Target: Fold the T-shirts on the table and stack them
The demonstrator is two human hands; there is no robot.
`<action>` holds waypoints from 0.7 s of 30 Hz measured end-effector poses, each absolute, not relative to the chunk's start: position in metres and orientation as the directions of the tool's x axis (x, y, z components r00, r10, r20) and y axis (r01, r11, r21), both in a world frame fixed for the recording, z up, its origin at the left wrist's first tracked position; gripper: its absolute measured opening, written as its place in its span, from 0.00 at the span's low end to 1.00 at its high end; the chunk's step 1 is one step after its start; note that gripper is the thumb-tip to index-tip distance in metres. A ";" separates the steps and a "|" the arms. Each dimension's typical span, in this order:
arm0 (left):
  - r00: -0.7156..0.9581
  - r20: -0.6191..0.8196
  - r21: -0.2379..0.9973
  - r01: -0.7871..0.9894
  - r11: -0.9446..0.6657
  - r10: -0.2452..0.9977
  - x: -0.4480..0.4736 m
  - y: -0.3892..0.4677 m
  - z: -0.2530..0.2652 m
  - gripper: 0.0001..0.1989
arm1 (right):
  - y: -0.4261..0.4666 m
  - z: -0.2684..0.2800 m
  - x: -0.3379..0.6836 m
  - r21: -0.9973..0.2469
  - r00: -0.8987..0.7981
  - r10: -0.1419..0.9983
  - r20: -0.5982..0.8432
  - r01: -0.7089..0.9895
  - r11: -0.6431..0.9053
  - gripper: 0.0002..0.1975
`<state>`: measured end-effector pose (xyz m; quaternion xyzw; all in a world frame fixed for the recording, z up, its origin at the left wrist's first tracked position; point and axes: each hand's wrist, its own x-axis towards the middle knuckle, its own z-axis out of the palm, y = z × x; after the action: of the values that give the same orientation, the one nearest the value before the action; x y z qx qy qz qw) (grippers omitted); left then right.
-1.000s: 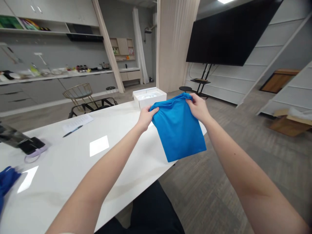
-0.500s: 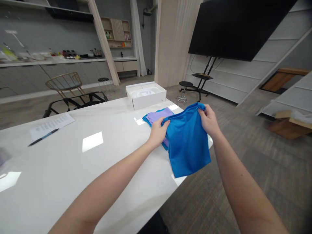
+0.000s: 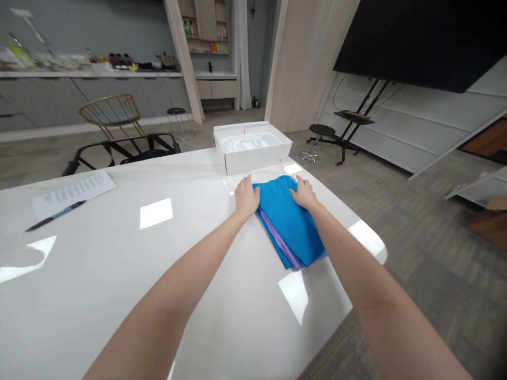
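Near the box, the left hand and right hand touch the blue cloth. Whether the fingers grip it is unclear.

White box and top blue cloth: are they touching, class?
Apart: the head view shows a strip of white table between the white box and the top blue cloth.

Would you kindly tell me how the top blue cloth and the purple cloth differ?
The top blue cloth is bright blue, while the purple cloth is pale violet. The blue one lies uppermost with its surface broadly visible; the purple one lies beneath, showing mainly as narrow strips at its edges. Both are in the same stack on the table.
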<state>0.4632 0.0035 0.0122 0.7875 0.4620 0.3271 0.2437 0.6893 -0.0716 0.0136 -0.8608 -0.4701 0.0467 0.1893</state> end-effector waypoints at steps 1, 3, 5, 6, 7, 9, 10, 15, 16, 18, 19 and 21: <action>0.461 0.367 0.587 0.559 -0.586 0.808 0.462 -0.006 0.007 0.28 | -0.074 0.002 0.685 -0.335 0.513 0.853 0.097 0.824 -0.458 0.33; 0.694 0.374 0.417 0.467 -0.780 0.615 0.462 -0.025 0.000 0.26 | -0.081 -0.013 0.682 -0.311 0.438 0.894 0.091 0.866 -0.393 0.30; 0.820 0.234 0.350 0.431 -0.832 0.523 0.464 -0.042 -0.006 0.27 | -0.091 -0.020 0.685 -0.323 0.417 0.907 0.060 0.868 -0.377 0.29; 0.836 0.171 0.339 0.447 -0.828 0.521 0.466 -0.049 -0.008 0.29 | -0.097 -0.022 0.688 -0.328 0.423 0.905 0.039 0.861 -0.388 0.30; 0.830 0.143 0.331 0.473 -0.817 0.538 0.467 -0.055 -0.010 0.30 | -0.104 -0.023 0.692 -0.330 0.432 0.902 0.019 0.854 -0.402 0.31; 0.814 0.202 0.310 0.474 -0.824 0.545 0.467 -0.068 -0.010 0.32 | -0.121 -0.024 0.698 -0.327 0.451 0.892 -0.018 0.841 -0.431 0.32; 0.814 0.263 0.295 0.443 -0.846 0.518 0.467 -0.076 -0.010 0.31 | -0.132 -0.024 0.700 -0.323 0.466 0.884 -0.030 0.833 -0.450 0.32; 0.863 0.356 0.261 0.276 -0.925 0.357 0.461 -0.126 -0.008 0.31 | -0.187 -0.019 0.700 -0.288 0.583 0.812 -0.041 0.771 -0.568 0.33; 0.872 0.339 0.267 0.269 -0.925 0.352 0.460 -0.134 -0.010 0.30 | -0.198 -0.017 0.696 -0.294 0.594 0.804 -0.018 0.766 -0.572 0.33; 0.891 0.300 0.276 0.262 -0.925 0.342 0.454 -0.146 -0.015 0.29 | -0.218 -0.014 0.684 -0.341 0.550 0.831 0.085 0.800 -0.494 0.34; 0.897 0.282 0.280 0.262 -0.924 0.340 0.451 -0.151 -0.017 0.27 | -0.228 -0.013 0.675 -0.367 0.496 0.854 0.153 0.831 -0.417 0.33; 0.904 0.251 0.289 0.272 -0.918 0.347 0.440 -0.157 -0.021 0.26 | -0.245 -0.015 0.657 -0.369 0.379 0.896 0.231 0.886 -0.280 0.32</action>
<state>0.4396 -0.1570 -0.0213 0.9676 0.1599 0.1502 0.1248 0.6570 -0.2450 -0.0153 -0.7998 -0.5572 0.0110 0.2231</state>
